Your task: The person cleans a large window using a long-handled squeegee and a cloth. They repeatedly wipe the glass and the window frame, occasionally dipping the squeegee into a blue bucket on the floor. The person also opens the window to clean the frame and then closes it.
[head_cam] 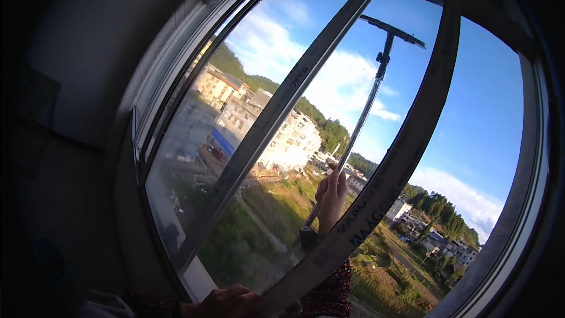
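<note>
Outside the sliding window, seen through its glass, my right hand (332, 194) grips the metal pole (363, 117) of a window squeegee. The squeegee's wide head (395, 31) is up near the top of the pane, tilted down to the right. My right arm, in a dark patterned sleeve (333, 293), passes out behind the sash stile (408, 141), with a dark band at the wrist. At the bottom edge, my left hand (225, 302) is around the lower end of that stile. Its fingertips are dark and partly cut off.
A second metal stile (265, 128) crosses the window on the left; both stiles bear printed writing. The window track (161, 97) and a dim wall (79, 62) lie at left. The outer frame (527, 150) curves along the right. Outside, buildings (287, 141) and wooded hills stand beyond grassy ground.
</note>
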